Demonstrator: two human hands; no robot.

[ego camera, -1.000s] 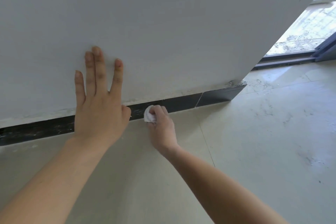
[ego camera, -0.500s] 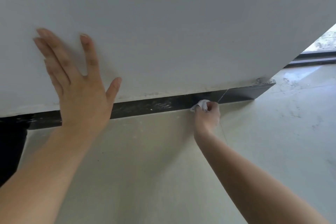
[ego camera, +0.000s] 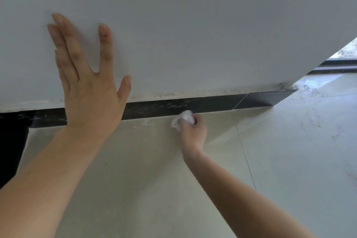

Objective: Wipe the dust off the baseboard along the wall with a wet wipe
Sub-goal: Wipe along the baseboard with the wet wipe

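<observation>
The pale grey wall (ego camera: 193,25) fills the top of the view and ends at a corner on the right. A light tiled floor (ego camera: 135,170) spreads below it. Between the two runs the baseboard (ego camera: 212,103), a dark, glossy strip. It has one slanted joint near the corner and whitish, smeared dust along its middle stretch. The short piece to the right of the joint looks evenly dark. The stretch toward the left looks streaky, and there is chalky residue along the foot of the wall above it.

The left hand (ego camera: 90,87) lies flat on the wall with its fingers straight and spread, holding nothing. It seems to be bracing the person, and from this angle its heel hides part of the baseboard.

The right hand (ego camera: 193,131) is low at the floor line, with its fingers curled around the wipe (ego camera: 184,118). The wipe is a small white crumpled wad that sticks out past the knuckles. It meets the bottom edge of the baseboard just left of the joint, and it appears to touch both the strip and the floor seam.

The wiping looks to be well under way but not finished. The next pass probably calls for firm, even pressure along the face of the strip toward the streaky part. The wad should ride higher so it covers the top edge as well as the bottom. The braced hand would also have to shift to uncover the part it hides.
</observation>
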